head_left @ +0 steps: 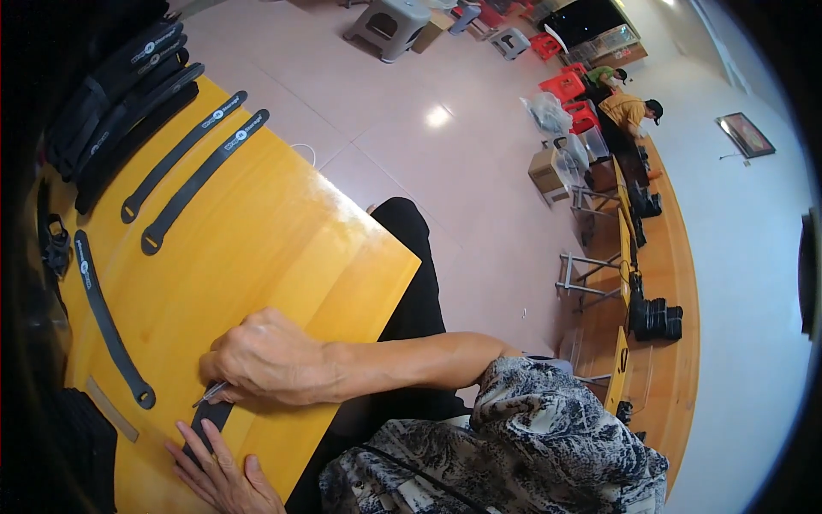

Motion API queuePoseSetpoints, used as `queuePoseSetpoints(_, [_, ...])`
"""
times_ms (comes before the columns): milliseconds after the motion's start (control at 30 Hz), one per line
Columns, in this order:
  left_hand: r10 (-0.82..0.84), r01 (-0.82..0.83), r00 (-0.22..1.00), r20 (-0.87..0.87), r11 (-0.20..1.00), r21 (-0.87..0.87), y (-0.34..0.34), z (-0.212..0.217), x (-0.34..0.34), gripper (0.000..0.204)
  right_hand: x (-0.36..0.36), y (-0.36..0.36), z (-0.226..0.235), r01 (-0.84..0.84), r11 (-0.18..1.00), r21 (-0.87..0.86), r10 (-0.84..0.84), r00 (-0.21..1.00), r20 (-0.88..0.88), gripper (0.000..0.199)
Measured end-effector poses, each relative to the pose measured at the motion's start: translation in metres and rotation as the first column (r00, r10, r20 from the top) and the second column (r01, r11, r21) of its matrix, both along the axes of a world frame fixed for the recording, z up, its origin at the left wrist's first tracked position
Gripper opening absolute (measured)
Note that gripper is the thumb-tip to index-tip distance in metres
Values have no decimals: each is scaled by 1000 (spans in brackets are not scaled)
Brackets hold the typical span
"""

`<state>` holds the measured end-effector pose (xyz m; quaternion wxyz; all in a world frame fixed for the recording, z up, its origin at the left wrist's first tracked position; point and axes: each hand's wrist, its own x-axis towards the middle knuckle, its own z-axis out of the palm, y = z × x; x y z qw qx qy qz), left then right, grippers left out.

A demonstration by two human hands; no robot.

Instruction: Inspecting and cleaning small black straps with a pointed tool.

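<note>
A black strap (212, 417) lies on the yellow wooden table at the lower left. My left hand (224, 476) rests on it with fingers stretched out, pressing it against the tabletop. At the strap's far end, my right hand (265, 358) is closed around a small pointed metal tool (209, 393); most of the tool is hidden in the fist, so its exact kind does not show. Left of my hands lies a black slotted strap (110, 321) with white print. Farther off, a second slotted strap (205, 182) and a third one (182, 157) lie side by side.
Stacks of black straps (111, 111) stand at the table's far left, and a dark pile (73, 445) sits at the near left. A flat tan strip (112, 409) lies beside it. Across the floor, a person (625, 110) works at a long bench (672, 360) near stools and boxes.
</note>
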<state>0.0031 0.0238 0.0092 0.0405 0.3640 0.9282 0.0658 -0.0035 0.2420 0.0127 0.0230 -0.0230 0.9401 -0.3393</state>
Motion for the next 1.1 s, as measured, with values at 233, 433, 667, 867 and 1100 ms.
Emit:
queuePoseSetpoints(233, [-26, 21, 998, -61, 997, -78, 1, -6, 2, 54, 5, 5, 1, 0, 1000, 28, 1, 999, -46, 20])
queuePoseSetpoints(433, [44, -48, 997, 57, 997, 67, 9, 11, 4, 55, 4, 17, 4, 37, 997, 70, -43, 996, 79, 23])
queuePoseSetpoints(667, [5, 6, 992, 123, 996, -89, 29, 27, -6, 63, 0, 49, 25, 83, 985, -149, -75, 995, 62, 17])
queuePoseSetpoints(867, [-120, 97, 956, 268, 990, 100, 38, 23, -18, 72, -49, 78, 24, 193, 978, 79, -165, 948, -273, 18])
queuePoseSetpoints(1100, [-162, 141, 949, 269, 985, 97, 41, 11, -24, 71, -93, 87, 3, 154, 970, 190, -69, 918, -390, 16])
